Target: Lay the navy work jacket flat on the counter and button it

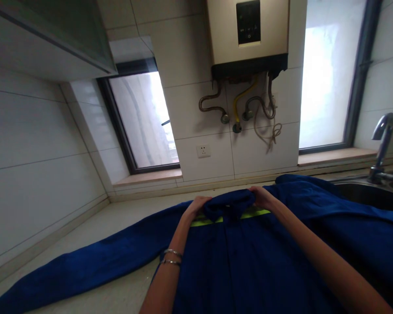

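A dark blue work jacket (252, 261) with yellow-green strips near the shoulders lies front side up on the countertop. Its collar (229, 201) points toward the wall. My left hand (197, 206) grips the collar's left side, and my right hand (262, 196) has hold of the right side; the fingertips of both are partly hidden by cloth. One sleeve (118, 253) stretches out to the left along the counter. More blue cloth (356, 218) spreads to the right, over the sink's edge. Two silver bangles circle my left wrist.
The pale countertop (94, 235) runs along a tiled wall. At the right are a dark sink (363, 190) and a chrome faucet (382, 139). A water heater (249, 35) with hoses hangs ahead between two windows, above a wall socket (203, 151). A cabinet (52, 39) juts out at upper left.
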Tool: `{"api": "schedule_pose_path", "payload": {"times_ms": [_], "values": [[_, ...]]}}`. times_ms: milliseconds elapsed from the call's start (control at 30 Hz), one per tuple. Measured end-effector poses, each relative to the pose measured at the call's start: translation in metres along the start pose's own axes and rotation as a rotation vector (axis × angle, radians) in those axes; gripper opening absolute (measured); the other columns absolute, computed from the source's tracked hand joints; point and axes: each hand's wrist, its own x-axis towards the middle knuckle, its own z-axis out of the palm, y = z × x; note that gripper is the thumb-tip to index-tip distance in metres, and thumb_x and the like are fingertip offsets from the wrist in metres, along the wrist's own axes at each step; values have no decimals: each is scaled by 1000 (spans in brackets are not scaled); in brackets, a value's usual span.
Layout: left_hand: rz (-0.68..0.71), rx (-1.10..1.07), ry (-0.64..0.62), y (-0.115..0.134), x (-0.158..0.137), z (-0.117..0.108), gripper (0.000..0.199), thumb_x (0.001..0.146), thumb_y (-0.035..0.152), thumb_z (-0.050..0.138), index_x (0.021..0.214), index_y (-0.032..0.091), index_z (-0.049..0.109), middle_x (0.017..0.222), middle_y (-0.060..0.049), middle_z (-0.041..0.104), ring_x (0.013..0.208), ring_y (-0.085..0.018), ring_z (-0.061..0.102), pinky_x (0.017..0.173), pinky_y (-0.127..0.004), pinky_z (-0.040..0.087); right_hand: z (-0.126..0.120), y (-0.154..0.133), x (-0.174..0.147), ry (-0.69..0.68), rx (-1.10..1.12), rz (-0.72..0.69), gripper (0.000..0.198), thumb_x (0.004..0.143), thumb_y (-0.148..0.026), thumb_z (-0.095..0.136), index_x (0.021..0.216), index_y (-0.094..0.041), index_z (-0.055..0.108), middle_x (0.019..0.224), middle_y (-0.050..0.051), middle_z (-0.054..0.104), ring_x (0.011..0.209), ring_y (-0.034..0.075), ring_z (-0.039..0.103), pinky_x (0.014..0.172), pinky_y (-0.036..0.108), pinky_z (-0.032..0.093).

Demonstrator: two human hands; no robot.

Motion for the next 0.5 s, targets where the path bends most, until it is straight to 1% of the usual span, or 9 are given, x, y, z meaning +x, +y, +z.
{"api": "schedule_pose_path", "payload": {"times_ms": [67, 167, 200, 233, 300, 333, 400, 467, 500], "values": [[171, 174, 185, 7, -6, 7, 26, 65, 25, 70, 50, 19, 50, 48, 2, 46, 64, -18, 55, 63, -24, 37, 2, -2, 0, 39, 29, -18, 5, 68, -18, 48, 70, -18, 52, 54, -3, 54, 44, 10, 46, 45, 20, 39], [607, 583, 502, 23, -20, 24, 25, 71, 28, 64, 54, 20, 49, 63, -3, 51, 83, -22, 53, 78, -29, 36, 7, -6, 0, 87, 63, -51, 10, 70, -18, 48, 77, -19, 55, 64, -1, 60, 51, 11, 54, 54, 23, 44], [726, 686, 552, 27, -26, 32, 23, 73, 29, 62, 56, 20, 50, 69, -4, 53, 88, -24, 52, 82, -31, 35, 8, -8, 0, 98, 72, -63, 11, 70, -18, 48, 78, -20, 55, 65, -1, 61, 53, 12, 56, 56, 24, 45], [804, 738, 560, 31, -32, 39, 20, 75, 28, 61, 59, 20, 52, 74, -6, 55, 91, -24, 51, 85, -31, 34, 10, -9, 0, 107, 79, -73, 11, 70, -18, 48, 78, -20, 56, 66, 0, 61, 55, 12, 57, 58, 24, 46], [872, 738, 504, 34, -40, 54, 19, 77, 28, 59, 61, 20, 54, 75, -7, 55, 89, -23, 51, 86, -31, 33, 13, -11, -2, 119, 82, -87, 10, 70, -18, 48, 77, -20, 55, 64, 0, 61, 55, 13, 57, 60, 26, 46], [867, 719, 438, 34, -43, 61, 21, 77, 29, 59, 60, 20, 54, 72, -6, 54, 84, -22, 52, 84, -30, 34, 15, -11, -2, 123, 81, -94, 8, 71, -18, 48, 75, -19, 55, 63, 0, 61, 55, 13, 57, 60, 26, 47], [839, 711, 251, 28, -45, 73, 22, 77, 33, 61, 61, 19, 58, 69, -6, 55, 76, -21, 53, 80, -29, 37, 19, -11, -4, 132, 74, -110, 6, 72, -20, 48, 72, -19, 54, 61, 0, 60, 55, 13, 56, 60, 26, 47], [839, 772, 93, 15, -44, 85, 16, 74, 35, 65, 72, 19, 62, 75, -6, 58, 76, -22, 55, 77, -28, 39, 23, -11, -6, 138, 64, -131, 6, 74, -23, 49, 69, -19, 52, 58, 0, 58, 54, 12, 55, 60, 26, 47], [852, 815, 53, 7, -44, 91, 15, 74, 33, 66, 78, 19, 63, 79, -7, 59, 79, -22, 56, 77, -28, 40, 25, -12, -6, 140, 58, -143, 8, 74, -24, 51, 68, -20, 51, 57, -1, 57, 54, 12, 54, 60, 26, 47]]}}
